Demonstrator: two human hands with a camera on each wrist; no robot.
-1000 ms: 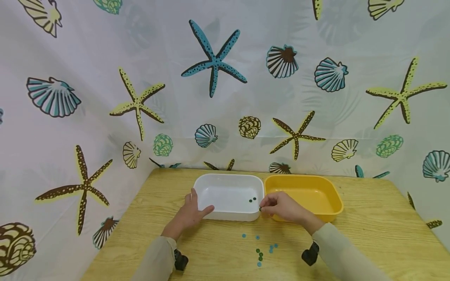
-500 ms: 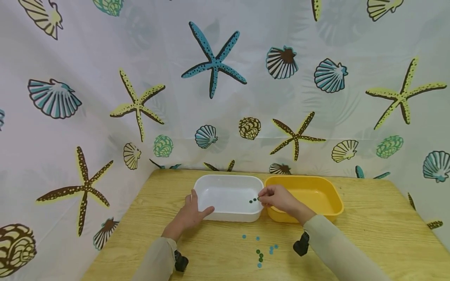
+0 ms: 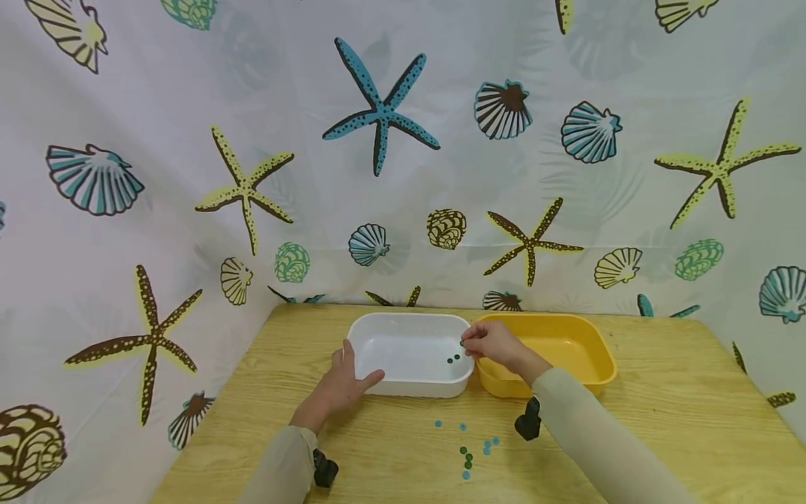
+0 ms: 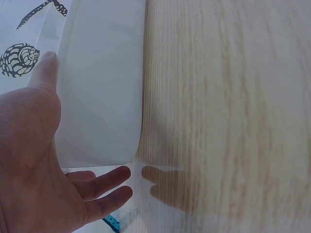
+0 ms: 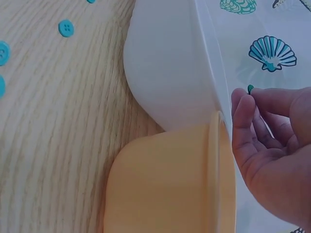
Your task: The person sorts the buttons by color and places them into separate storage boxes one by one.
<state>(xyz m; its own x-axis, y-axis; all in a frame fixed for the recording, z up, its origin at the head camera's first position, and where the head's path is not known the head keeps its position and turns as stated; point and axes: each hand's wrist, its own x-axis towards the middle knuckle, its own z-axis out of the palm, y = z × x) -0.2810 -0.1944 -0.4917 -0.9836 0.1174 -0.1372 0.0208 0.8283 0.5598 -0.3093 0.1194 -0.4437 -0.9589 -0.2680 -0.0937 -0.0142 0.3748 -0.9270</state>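
Note:
My right hand [image 3: 497,343] pinches a small dark green button [image 5: 250,89] between thumb and forefinger, above the right end of the white plastic tub [image 3: 403,385]. Two dark green buttons [image 3: 457,357] lie inside that tub, near its right end. At the tub's front left corner, my left hand [image 3: 340,381] rests with its thumb along the front rim and its fingers at the left end. The left wrist view shows these fingers [image 4: 104,184] loosely extended past the tub's end wall. Several light blue buttons [image 5: 66,28] and some green buttons [image 3: 469,465] lie on the table in front.
A yellow tub [image 3: 569,350] stands against the right end of the white one, partly behind my right forearm. Both are on a wood-grain table [image 3: 667,392]. A white curtain [image 3: 415,189] printed with starfish and shells surrounds the table at the back and sides.
My right hand has risen from the white tub's front right corner to farther back over its right end, carrying the green button. My left hand has kept its place.

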